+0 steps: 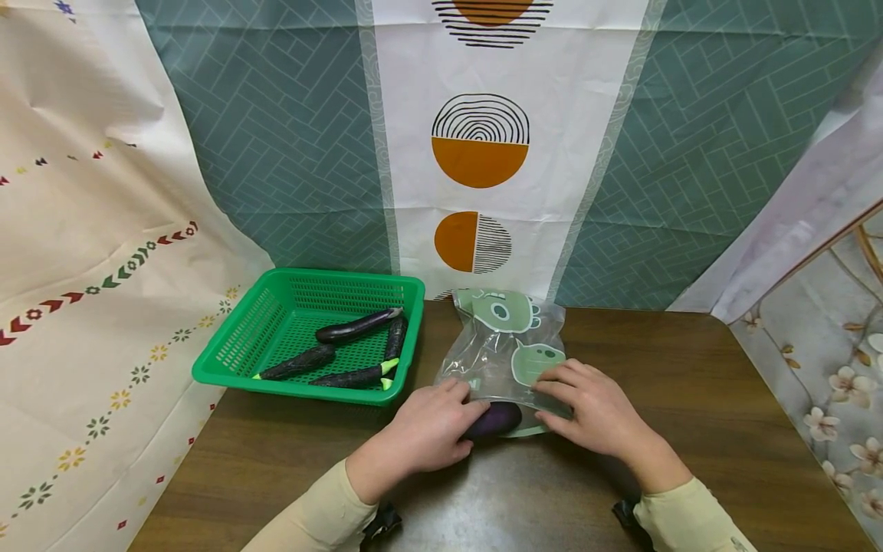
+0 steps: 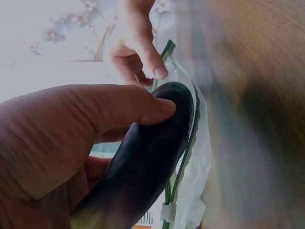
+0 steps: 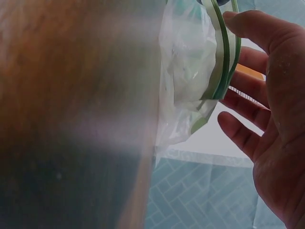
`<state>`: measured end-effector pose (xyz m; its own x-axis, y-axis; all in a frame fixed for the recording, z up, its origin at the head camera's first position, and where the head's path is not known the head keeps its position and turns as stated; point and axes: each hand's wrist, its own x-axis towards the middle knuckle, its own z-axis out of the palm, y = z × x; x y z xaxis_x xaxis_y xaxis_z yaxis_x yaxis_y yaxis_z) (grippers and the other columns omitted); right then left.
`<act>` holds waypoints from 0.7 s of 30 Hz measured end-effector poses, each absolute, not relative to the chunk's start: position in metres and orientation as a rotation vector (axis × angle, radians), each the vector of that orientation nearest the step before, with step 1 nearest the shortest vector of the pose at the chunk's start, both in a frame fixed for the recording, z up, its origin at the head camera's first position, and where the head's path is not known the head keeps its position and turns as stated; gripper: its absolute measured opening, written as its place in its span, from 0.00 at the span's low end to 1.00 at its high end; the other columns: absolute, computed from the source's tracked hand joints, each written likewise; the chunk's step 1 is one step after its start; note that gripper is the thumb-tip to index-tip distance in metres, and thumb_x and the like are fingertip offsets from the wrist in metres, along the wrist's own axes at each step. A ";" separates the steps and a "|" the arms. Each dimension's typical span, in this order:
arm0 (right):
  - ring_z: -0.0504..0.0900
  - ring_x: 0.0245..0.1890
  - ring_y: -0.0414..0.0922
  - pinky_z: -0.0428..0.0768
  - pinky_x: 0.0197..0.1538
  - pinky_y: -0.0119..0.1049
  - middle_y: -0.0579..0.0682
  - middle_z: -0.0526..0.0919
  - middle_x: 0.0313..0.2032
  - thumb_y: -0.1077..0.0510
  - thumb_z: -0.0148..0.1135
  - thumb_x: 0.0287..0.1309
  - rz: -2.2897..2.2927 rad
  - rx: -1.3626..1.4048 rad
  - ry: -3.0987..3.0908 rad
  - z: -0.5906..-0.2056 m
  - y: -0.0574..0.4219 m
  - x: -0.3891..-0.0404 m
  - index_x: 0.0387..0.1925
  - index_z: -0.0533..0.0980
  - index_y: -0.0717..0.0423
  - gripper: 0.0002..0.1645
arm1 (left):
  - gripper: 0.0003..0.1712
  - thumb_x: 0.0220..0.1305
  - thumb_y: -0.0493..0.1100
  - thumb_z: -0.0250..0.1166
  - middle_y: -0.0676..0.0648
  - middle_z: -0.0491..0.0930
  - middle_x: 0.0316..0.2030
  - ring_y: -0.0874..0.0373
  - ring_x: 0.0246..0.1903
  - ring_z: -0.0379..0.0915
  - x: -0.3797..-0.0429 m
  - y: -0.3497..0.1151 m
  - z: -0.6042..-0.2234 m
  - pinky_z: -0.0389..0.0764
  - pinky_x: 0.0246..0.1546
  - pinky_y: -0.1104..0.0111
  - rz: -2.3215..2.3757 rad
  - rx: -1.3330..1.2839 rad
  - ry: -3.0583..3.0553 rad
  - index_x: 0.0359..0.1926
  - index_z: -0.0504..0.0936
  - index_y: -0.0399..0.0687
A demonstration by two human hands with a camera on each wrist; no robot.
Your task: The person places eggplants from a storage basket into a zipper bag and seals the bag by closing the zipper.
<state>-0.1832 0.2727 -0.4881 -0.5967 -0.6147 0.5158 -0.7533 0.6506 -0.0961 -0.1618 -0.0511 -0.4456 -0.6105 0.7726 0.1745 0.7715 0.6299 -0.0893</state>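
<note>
My left hand (image 1: 431, 425) grips a dark purple eggplant (image 2: 152, 148), its thumb lying along the top near the blunt end. That end sits inside the mouth of a clear zip bag (image 1: 493, 360) with green cartoon prints, which lies flat on the table. My right hand (image 1: 593, 406) holds the bag's rim at the right side of the mouth, thumb at the edge and the fingers on the upper sheet. In the left wrist view a white slider (image 2: 168, 212) shows on the green zip strip (image 2: 183, 164). The right wrist view shows the mouth parted near the thumb (image 3: 252, 26).
Left of the bag stands a green plastic basket (image 1: 237, 326) with several eggplants (image 1: 359, 326) in it. The brown wooden table (image 1: 690, 368) extends to the right. A patterned cloth (image 1: 476, 138) hangs behind, with printed cloths at both sides.
</note>
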 end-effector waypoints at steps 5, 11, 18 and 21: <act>0.84 0.51 0.45 0.86 0.51 0.49 0.42 0.88 0.51 0.48 0.88 0.52 0.419 1.063 -2.419 -0.489 0.276 -0.184 0.53 0.91 0.51 0.27 | 0.30 0.62 0.57 0.82 0.49 0.81 0.44 0.53 0.47 0.78 -0.163 -0.051 -0.445 0.81 0.34 0.62 0.019 -1.254 -2.685 0.64 0.88 0.56; 0.85 0.51 0.44 0.87 0.48 0.48 0.42 0.87 0.51 0.49 0.88 0.51 0.448 1.057 -2.395 -0.489 0.277 -0.185 0.53 0.90 0.51 0.27 | 0.30 0.62 0.57 0.81 0.48 0.82 0.44 0.52 0.46 0.78 -0.163 -0.051 -0.446 0.82 0.34 0.61 0.021 -1.234 -2.694 0.62 0.88 0.55; 0.83 0.48 0.42 0.87 0.42 0.45 0.40 0.85 0.49 0.50 0.87 0.52 0.467 1.054 -2.402 -0.490 0.276 -0.184 0.47 0.89 0.48 0.22 | 0.29 0.62 0.57 0.81 0.48 0.83 0.43 0.51 0.44 0.80 -0.161 -0.050 -0.450 0.81 0.31 0.60 0.035 -1.163 -2.685 0.60 0.89 0.52; 0.83 0.47 0.42 0.86 0.40 0.44 0.40 0.84 0.48 0.50 0.87 0.52 0.467 1.055 -2.404 -0.491 0.275 -0.184 0.46 0.89 0.47 0.21 | 0.29 0.61 0.57 0.81 0.47 0.84 0.43 0.51 0.43 0.81 -0.161 -0.049 -0.453 0.82 0.29 0.59 0.031 -1.133 -2.671 0.59 0.89 0.51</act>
